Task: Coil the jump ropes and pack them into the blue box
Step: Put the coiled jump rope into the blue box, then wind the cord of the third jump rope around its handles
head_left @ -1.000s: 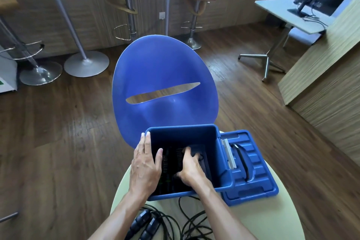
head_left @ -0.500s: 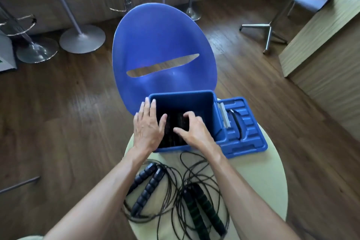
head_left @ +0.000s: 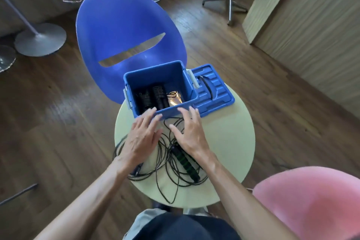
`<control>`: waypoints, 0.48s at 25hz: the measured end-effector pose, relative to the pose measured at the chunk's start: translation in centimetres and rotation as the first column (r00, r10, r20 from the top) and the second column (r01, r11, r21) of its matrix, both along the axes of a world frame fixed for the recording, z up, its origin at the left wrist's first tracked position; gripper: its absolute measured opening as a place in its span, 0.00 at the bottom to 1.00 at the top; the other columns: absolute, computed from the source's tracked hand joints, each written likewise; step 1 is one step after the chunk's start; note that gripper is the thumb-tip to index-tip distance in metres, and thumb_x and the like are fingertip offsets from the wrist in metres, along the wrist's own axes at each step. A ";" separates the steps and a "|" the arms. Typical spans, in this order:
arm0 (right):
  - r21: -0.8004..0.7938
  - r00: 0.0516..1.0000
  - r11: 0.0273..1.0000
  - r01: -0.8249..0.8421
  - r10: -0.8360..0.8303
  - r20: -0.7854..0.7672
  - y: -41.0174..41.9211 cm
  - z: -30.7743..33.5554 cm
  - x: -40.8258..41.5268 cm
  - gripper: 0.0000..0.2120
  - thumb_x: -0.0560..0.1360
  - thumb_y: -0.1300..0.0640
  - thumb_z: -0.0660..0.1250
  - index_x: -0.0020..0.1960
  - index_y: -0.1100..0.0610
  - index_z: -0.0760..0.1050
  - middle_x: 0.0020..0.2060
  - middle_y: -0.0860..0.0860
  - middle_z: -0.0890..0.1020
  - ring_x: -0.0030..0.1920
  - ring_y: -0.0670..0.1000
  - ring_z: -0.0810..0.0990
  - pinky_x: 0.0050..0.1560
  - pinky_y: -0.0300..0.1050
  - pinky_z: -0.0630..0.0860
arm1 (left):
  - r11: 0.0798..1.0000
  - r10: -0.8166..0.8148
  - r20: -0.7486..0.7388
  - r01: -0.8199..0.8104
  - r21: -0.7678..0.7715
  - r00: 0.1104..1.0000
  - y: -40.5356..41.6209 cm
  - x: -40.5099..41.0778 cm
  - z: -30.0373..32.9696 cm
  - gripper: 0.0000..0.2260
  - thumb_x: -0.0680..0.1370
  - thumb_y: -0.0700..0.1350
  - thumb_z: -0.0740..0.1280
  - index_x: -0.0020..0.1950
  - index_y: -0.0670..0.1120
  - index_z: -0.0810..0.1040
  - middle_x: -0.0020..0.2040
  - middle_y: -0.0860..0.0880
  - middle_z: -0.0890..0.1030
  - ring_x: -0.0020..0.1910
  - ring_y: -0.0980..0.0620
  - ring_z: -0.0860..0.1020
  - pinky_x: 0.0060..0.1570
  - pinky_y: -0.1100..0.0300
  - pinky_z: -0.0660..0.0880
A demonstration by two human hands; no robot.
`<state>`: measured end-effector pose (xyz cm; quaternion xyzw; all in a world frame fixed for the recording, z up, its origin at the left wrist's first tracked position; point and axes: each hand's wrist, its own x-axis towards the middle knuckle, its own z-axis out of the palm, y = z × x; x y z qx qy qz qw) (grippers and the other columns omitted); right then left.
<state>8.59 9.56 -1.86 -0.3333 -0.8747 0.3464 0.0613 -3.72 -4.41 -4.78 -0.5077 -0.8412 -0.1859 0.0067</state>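
The open blue box (head_left: 187,82) stands at the far side of a small round table (head_left: 229,142). Coiled black jump ropes (head_left: 153,97) lie inside it, handles upright. Its blue lid (head_left: 212,91) lies flat to the right of the box. Loose black ropes (head_left: 167,171) sprawl on the table in front of the box, one with a black and green handle (head_left: 185,161). My left hand (head_left: 141,136) and my right hand (head_left: 190,132) hover flat over the loose ropes, fingers spread, fingertips at the box's near wall. Neither hand holds anything.
A blue egg-shaped chair (head_left: 124,31) stands directly behind the table. A pink chair (head_left: 311,200) sits at the near right. Stool bases (head_left: 41,39) stand on the wooden floor at the left, and a wooden counter (head_left: 311,21) runs along the right.
Both hands have come out of the box and back toward me, over the loose ropes. The view has tilted down, showing more of the table and my lap.
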 end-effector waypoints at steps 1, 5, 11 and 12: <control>-0.005 0.999 0.999 0.033 -0.033 -0.009 -0.6 -0.5 1.1 0.29 0.78 0.46 0.69 0.75 0.53 0.65 0.77 0.61 0.61 0.79 0.61 0.53 0.77 0.57 0.58 | 0.998 -0.061 -0.011 0.061 -0.016 0.998 -1.2 0.4 -0.5 0.19 0.80 0.49 0.58 0.69 0.43 0.71 0.73 0.43 0.68 0.71 0.44 0.68 0.66 0.52 0.67; -0.033 0.990 0.995 0.092 -0.087 0.111 -2.1 -2.2 4.3 0.30 0.78 0.45 0.68 0.76 0.50 0.63 0.77 0.60 0.58 0.79 0.61 0.51 0.77 0.55 0.59 | 0.980 -0.156 -0.027 0.151 -0.129 0.987 -4.2 0.0 -1.7 0.19 0.82 0.50 0.56 0.69 0.45 0.72 0.72 0.44 0.69 0.70 0.46 0.70 0.65 0.52 0.71; -0.026 0.972 0.992 0.122 -0.114 0.208 -4.2 -3.8 6.4 0.34 0.76 0.44 0.71 0.76 0.52 0.61 0.74 0.60 0.62 0.76 0.60 0.59 0.75 0.54 0.62 | 0.962 -0.175 -0.027 0.165 -0.218 0.984 -5.9 -1.0 -2.7 0.19 0.80 0.47 0.57 0.70 0.44 0.70 0.70 0.42 0.70 0.66 0.43 0.73 0.63 0.49 0.74; 0.000 0.969 0.993 0.115 -0.112 0.219 -4.4 -4.0 6.7 0.34 0.75 0.44 0.71 0.76 0.52 0.62 0.73 0.59 0.64 0.75 0.59 0.61 0.75 0.52 0.63 | 0.959 -0.174 -0.020 0.164 -0.232 0.985 -6.0 -1.0 -2.8 0.19 0.79 0.45 0.60 0.70 0.43 0.70 0.70 0.42 0.71 0.66 0.43 0.73 0.63 0.49 0.74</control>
